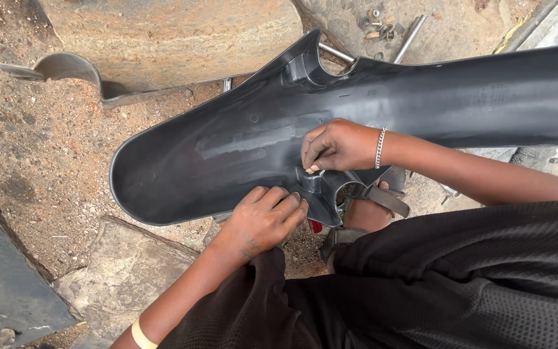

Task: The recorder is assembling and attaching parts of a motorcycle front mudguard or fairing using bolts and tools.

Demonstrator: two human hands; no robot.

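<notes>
A long black plastic mudguard (227, 142) lies hollow side up across my lap and over the ground. My left hand (263, 218) grips its near rim, fingers curled over the edge beside a moulded bracket cut-out (330, 190). My right hand (337, 145), with a silver chain bracelet on the wrist, rests inside the shell just above that bracket, fingers bunched and pressing on a small spot. Whether it pinches a small part, I cannot tell.
Sandy dirt ground with flat stones (124, 271) lies below. A large grey curved metal piece (163, 39) sits at the top left. Metal rods and small loose hardware (382, 29) lie at the top. My sandalled foot (369, 207) shows under the mudguard.
</notes>
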